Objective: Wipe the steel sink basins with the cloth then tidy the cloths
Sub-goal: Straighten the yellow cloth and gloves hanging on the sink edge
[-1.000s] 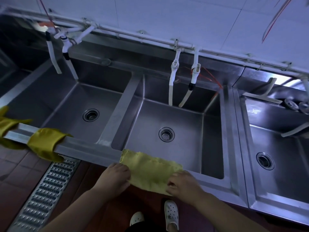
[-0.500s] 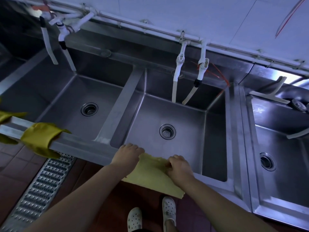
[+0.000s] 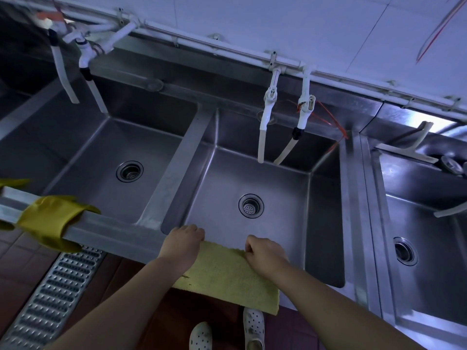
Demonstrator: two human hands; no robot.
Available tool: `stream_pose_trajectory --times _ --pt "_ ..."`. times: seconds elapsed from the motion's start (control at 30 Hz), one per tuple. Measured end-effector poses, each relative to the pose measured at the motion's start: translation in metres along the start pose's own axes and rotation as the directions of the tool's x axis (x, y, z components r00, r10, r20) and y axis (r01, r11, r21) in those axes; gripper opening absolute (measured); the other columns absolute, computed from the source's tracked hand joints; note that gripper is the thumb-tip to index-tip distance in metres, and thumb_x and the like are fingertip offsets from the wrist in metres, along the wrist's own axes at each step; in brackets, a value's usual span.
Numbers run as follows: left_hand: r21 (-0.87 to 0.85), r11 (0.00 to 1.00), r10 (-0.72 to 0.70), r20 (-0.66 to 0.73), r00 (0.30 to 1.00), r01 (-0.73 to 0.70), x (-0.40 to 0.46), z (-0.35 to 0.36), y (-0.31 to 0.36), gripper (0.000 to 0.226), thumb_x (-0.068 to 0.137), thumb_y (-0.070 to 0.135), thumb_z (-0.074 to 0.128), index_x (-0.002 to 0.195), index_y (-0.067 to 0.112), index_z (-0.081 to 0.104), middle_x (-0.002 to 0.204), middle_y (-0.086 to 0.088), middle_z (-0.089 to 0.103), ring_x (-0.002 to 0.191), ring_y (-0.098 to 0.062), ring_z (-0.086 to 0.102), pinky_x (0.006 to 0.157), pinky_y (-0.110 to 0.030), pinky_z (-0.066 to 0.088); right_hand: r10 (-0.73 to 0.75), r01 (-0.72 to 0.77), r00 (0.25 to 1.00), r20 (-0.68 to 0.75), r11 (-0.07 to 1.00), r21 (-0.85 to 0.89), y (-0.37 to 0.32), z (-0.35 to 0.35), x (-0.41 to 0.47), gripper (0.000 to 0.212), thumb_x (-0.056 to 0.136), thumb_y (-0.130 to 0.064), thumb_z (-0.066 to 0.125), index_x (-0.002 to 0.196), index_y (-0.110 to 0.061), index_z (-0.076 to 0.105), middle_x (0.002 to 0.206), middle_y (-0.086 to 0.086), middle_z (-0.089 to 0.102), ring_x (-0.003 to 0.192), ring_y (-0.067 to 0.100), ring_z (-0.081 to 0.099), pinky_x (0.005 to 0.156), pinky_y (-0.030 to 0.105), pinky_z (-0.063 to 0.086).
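A yellow cloth hangs flat over the front rim of the middle steel basin, its lower part draped down the outside. My left hand grips the cloth's upper left corner on the rim. My right hand pinches its upper right corner. To the left lies the left steel basin with its drain. A third basin is at the right.
A yellow rubber glove is draped over the front rim at far left, with a second yellow piece beside it. White taps with hoses hang over the basins. A metal floor grate runs below left. My white shoes stand below.
Both hands pushed the cloth forward and spread it flat over the basin's front rim; its top edge now lies straight along the rim.
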State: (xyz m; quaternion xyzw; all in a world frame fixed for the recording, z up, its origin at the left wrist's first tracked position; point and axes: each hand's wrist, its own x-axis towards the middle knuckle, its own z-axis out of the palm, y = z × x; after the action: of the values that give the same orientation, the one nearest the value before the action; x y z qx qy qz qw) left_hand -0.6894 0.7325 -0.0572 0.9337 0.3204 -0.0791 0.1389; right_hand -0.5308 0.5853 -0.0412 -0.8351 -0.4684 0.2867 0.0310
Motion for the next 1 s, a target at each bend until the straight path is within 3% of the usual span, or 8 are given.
stream_pose_trajectory --times 0.13,0.27,0.37,0.43,0.53,0.63,0.77,1.0 --pt "-0.026 1.000 -0.015 -0.029 0.999 0.014 -0.004 0.006 -0.002 0.041 0.091 0.005 0.038 0.123 0.024 0.054 0.118 0.006 0.057 0.111 -0.015 0.051 0.093 -0.026 0.031 -0.068 0.064 0.997 -0.039 0.991 -0.116 -0.009 0.005 0.012 0.025 0.091 -0.014 0.045 0.113 -0.016 0.054 0.119 0.001 0.055 0.112 0.019 0.044 0.086 0.028 0.033" --pt "-0.040 0.998 -0.047 -0.100 0.994 0.043 -0.018 0.003 -0.004 0.042 0.083 0.006 0.058 0.121 0.022 0.060 0.115 0.005 0.062 0.109 -0.018 0.058 0.094 -0.032 0.041 -0.048 0.043 0.994 0.099 0.998 0.048 -0.025 0.011 0.023 0.044 0.092 -0.028 0.046 0.135 -0.021 0.044 0.131 -0.002 0.052 0.124 0.016 0.040 0.107 0.033 0.021" --pt "-0.010 1.000 0.013 -0.158 0.987 -0.015 -0.030 -0.001 -0.010 0.048 0.047 0.008 0.086 0.090 0.024 0.073 0.083 0.009 0.069 0.075 -0.014 0.067 0.069 -0.030 0.054 -0.013 0.007 0.991 0.133 0.999 0.042 -0.032 0.013 0.027 0.041 0.090 -0.035 0.050 0.129 -0.022 0.051 0.120 -0.001 0.059 0.118 0.018 0.043 0.103 0.034 0.023" --pt "-0.008 1.000 0.018 -0.170 0.985 -0.020 -0.038 -0.003 -0.015 0.050 0.039 0.011 0.088 0.084 0.026 0.072 0.078 0.011 0.067 0.069 -0.012 0.067 0.065 -0.028 0.055 -0.017 0.016 0.998 0.058 1.000 0.013 -0.036 0.010 0.025 0.026 0.088 -0.037 0.053 0.109 -0.023 0.060 0.109 -0.002 0.062 0.109 0.017 0.045 0.098 0.033 0.027" --pt "-0.089 0.996 0.010 -0.122 0.993 -0.021 -0.052 -0.011 -0.015 0.044 0.061 0.015 0.080 0.103 0.024 0.070 0.098 0.008 0.066 0.091 -0.015 0.066 0.081 -0.033 0.052 0.004 -0.003 1.000 -0.025 1.000 0.015 -0.043 -0.002 0.016 0.013 0.085 -0.037 0.055 0.084 -0.024 0.054 0.093 -0.005 0.059 0.095 0.016 0.046 0.091 0.030 0.031" --pt "-0.167 0.986 -0.020 -0.081 0.997 0.006 -0.062 -0.018 -0.009 0.039 0.090 0.025 0.054 0.129 0.026 0.052 0.127 0.011 0.053 0.122 -0.013 0.047 0.104 -0.028 0.032 0.028 -0.021 0.997 -0.075 0.995 0.098 -0.049 -0.019 0.000 0.016 0.083 -0.036 0.059 0.073 -0.027 0.049 0.081 -0.010 0.052 0.088 0.014 0.047 0.081 0.027 0.032" --pt "-0.280 0.959 -0.083 -0.105 0.991 0.051 -0.060 -0.034 0.003 0.040 0.092 0.027 0.048 0.132 0.027 0.048 0.131 0.011 0.051 0.122 -0.012 0.045 0.100 -0.026 0.032 0.108 -0.041 0.967 -0.229 0.960 0.276 -0.053 -0.055 -0.027 0.010 0.081 -0.029 0.065 0.086 -0.021 0.062 0.077 -0.014 0.054 0.082 0.010 0.054 0.075 0.021 0.039" --pt "-0.583 0.812 -0.065 -0.088 0.994 0.002 -0.036 -0.078 0.060 0.035 0.096 0.028 0.049 0.128 0.015 0.054 0.128 -0.002 0.057 0.116 -0.017 0.053 0.091 -0.027 0.040 0.311 0.023 0.827 -0.469 0.814 0.580 -0.043 -0.121 -0.078 0.022 0.081 -0.017 0.069 0.071 -0.031 0.055 0.073 -0.011 0.057 0.066 0.005 0.051 0.060 0.019 0.043"
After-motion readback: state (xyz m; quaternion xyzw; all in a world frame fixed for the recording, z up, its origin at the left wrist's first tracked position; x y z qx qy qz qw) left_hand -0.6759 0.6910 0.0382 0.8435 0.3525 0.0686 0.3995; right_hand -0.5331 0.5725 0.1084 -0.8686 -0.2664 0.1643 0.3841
